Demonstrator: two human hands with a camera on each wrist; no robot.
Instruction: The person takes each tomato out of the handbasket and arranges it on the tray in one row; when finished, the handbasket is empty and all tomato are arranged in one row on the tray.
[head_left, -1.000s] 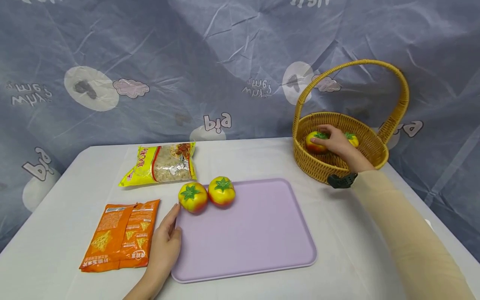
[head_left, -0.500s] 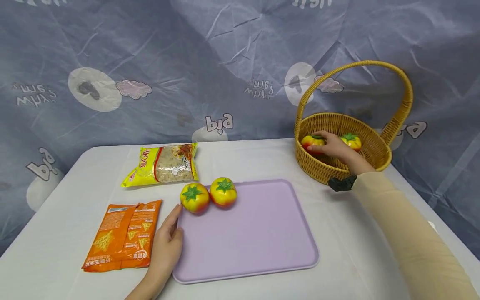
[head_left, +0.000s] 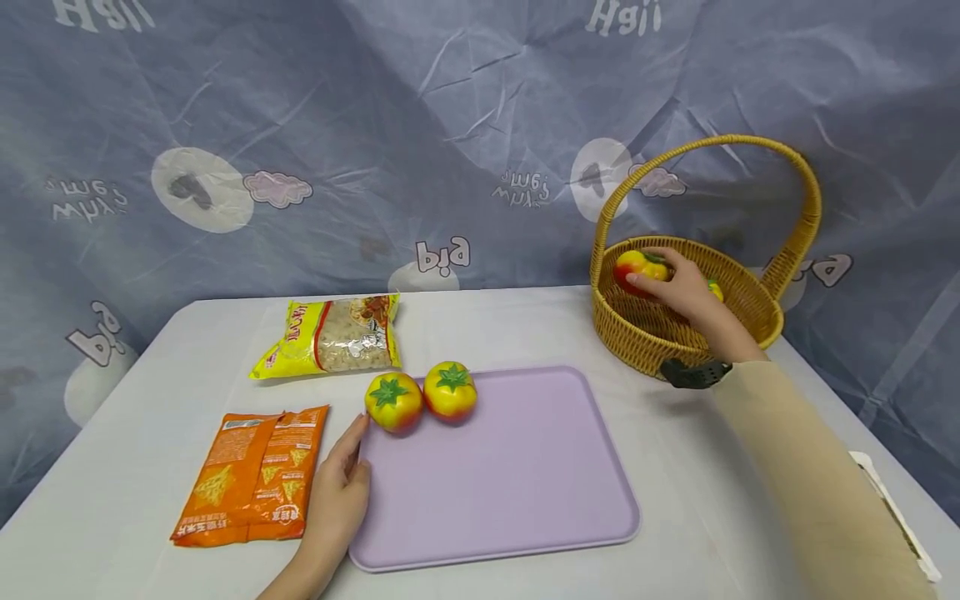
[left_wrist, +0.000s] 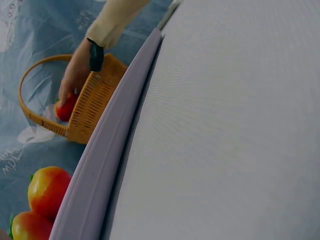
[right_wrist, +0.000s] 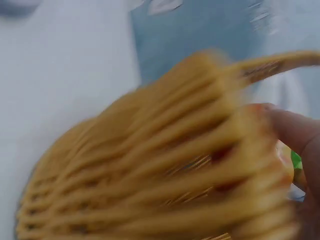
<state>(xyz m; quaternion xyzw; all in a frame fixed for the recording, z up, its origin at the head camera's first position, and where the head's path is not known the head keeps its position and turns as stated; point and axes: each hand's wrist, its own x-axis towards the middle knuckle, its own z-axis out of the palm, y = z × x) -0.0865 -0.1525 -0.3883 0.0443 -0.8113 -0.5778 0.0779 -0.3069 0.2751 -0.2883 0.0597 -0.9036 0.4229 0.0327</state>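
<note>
Blue-grey cloth (head_left: 465, 125) hangs behind the white tabletop (head_left: 495, 325) on my feed. One tomato (head_left: 633, 267), pinched between the right hand's (head_left: 686, 292) thumb and fingers, sits higher in the basket (head_left: 630, 337) mouth than a moment ago; I judge the lift begun, though I can't tell whether it clears the rim. Another tomato (head_left: 716, 290) there is mostly hidden. My left hand (head_left: 340, 492), fingers extended, rests at the tray's (head_left: 502, 475) edge near two more tomatoes (head_left: 394, 402). Blur and the basket's wall obscure the right wrist view.

Right wrist view: blurred basket (right_wrist: 135, 155) — head view: one fruit (head_left: 716, 290) inside mostly hidden behind the right grip (head_left: 682, 287)
</note>
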